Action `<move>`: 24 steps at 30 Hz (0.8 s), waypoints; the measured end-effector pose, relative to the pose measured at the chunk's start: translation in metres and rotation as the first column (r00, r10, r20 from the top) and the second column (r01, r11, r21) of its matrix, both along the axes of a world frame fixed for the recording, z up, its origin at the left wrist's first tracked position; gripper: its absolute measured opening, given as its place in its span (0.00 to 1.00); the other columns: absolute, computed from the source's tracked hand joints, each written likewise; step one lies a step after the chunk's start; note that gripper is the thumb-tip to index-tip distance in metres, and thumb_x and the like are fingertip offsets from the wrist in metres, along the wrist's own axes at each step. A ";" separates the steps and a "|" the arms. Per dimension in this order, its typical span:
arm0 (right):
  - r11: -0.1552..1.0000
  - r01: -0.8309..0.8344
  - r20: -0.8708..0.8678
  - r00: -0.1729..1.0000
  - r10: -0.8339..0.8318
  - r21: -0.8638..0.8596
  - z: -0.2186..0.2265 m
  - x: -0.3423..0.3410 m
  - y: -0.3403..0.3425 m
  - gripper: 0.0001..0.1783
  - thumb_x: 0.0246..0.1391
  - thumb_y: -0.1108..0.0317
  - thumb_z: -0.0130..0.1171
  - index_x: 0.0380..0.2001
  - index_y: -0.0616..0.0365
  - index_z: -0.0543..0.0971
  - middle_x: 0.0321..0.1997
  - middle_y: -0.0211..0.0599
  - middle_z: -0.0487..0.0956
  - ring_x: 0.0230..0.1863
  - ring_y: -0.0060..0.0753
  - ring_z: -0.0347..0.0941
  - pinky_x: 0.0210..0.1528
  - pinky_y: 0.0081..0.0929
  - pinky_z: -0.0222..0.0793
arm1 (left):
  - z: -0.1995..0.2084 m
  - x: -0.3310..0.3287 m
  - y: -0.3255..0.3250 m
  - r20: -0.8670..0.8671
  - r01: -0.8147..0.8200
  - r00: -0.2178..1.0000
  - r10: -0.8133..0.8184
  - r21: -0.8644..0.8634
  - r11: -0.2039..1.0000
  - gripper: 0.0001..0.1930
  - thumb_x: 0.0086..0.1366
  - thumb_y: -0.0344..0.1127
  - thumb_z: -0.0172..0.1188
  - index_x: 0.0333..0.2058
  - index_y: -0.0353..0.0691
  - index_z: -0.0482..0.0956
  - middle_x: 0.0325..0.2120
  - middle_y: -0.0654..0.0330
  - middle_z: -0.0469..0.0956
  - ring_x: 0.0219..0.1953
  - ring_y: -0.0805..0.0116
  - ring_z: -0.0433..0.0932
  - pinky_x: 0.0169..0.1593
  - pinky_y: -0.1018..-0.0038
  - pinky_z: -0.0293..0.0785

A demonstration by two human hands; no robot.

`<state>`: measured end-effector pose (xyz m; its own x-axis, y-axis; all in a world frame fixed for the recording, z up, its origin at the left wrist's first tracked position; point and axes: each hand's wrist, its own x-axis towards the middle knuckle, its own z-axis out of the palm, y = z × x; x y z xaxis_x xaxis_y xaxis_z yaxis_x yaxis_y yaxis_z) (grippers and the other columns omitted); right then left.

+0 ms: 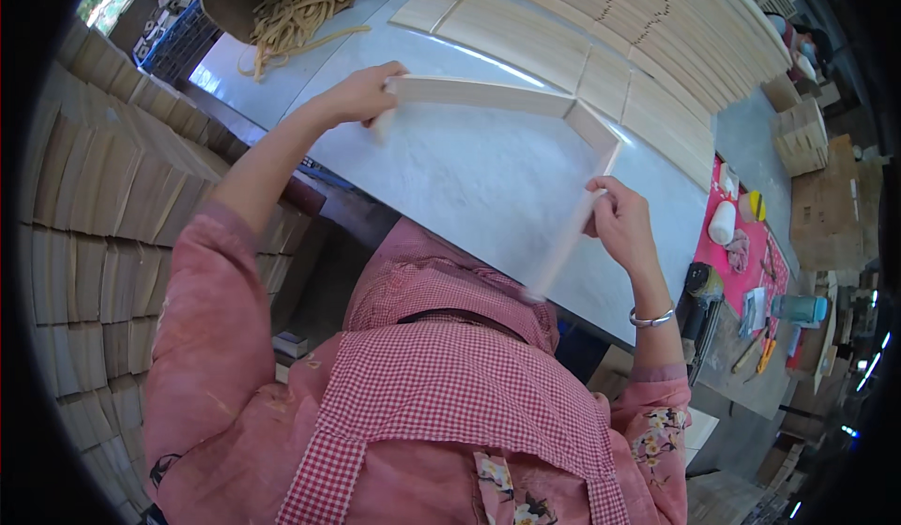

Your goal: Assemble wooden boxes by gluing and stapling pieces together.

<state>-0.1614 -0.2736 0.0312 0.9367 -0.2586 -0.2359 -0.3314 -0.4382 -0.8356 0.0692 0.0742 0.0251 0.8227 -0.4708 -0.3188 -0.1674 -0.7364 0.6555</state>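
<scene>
A long pale wooden strip [488, 93], folded at two joints into an open frame shape, is held above a grey worktable [469, 178]. My left hand [364, 93] grips its left end. My right hand [619, 220] pinches the folded right-hand section, which slopes down toward my chest. The strip's lower end is blurred.
Rows of flat pale wooden slats [619, 46] lie across the far side of the table. A tub of thin wood strips [291, 0] stands at the far left. Stacked wooden pieces [94, 197] rise on my left. A red mat [741, 262] with small tools lies at right.
</scene>
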 end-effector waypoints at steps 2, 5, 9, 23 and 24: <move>0.980 -0.104 0.016 0.994 0.108 -0.168 0.004 0.009 0.024 0.09 0.52 0.70 0.64 0.36 0.59 0.79 0.30 0.42 0.81 0.28 0.49 0.77 0.33 0.39 0.72 | -0.024 0.001 -0.004 -0.050 0.014 0.999 -0.021 -0.154 0.988 0.19 0.63 0.31 0.55 0.54 0.40 0.71 0.33 0.53 0.76 0.26 0.68 0.73 0.27 0.73 0.74; 0.718 -0.294 0.004 0.924 0.382 -0.631 0.002 0.015 0.055 0.10 0.51 0.68 0.67 0.34 0.59 0.78 0.29 0.39 0.79 0.29 0.44 0.75 0.36 0.36 0.71 | -0.018 -0.018 -0.029 -0.056 0.049 0.997 -0.060 -0.180 0.982 0.18 0.64 0.32 0.58 0.53 0.41 0.71 0.36 0.52 0.78 0.26 0.66 0.74 0.27 0.74 0.75; 0.660 -0.189 0.257 0.816 0.517 -0.727 -0.029 0.026 0.048 0.12 0.52 0.66 0.69 0.32 0.57 0.76 0.29 0.35 0.77 0.30 0.40 0.73 0.38 0.32 0.68 | -0.030 -0.032 -0.039 -0.045 0.045 0.997 -0.061 -0.303 0.952 0.18 0.64 0.32 0.61 0.53 0.41 0.72 0.38 0.51 0.78 0.26 0.65 0.74 0.28 0.74 0.75; 0.701 -0.097 0.334 0.827 0.452 -0.706 -0.052 0.032 0.050 0.14 0.51 0.64 0.72 0.32 0.55 0.75 0.31 0.32 0.77 0.30 0.35 0.71 0.39 0.29 0.67 | -0.050 -0.053 -0.045 0.025 -0.036 0.998 0.051 -0.414 0.909 0.25 0.63 0.35 0.67 0.57 0.42 0.70 0.41 0.50 0.80 0.29 0.64 0.75 0.31 0.74 0.78; 0.698 -0.091 0.336 0.827 0.450 -0.710 -0.052 0.032 0.050 0.14 0.51 0.64 0.72 0.32 0.55 0.75 0.31 0.32 0.77 0.30 0.35 0.71 0.39 0.29 0.67 | -0.051 -0.054 -0.045 0.007 -0.052 0.998 0.061 -0.439 0.897 0.28 0.61 0.35 0.69 0.59 0.42 0.70 0.41 0.50 0.80 0.29 0.63 0.75 0.32 0.74 0.78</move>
<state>-0.1290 -0.2238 -0.0211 0.9293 0.1093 0.3527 0.2286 -0.9204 -0.3173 0.0152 0.0291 -0.0260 0.8560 -0.5116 -0.0738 -0.1508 -0.3838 0.9110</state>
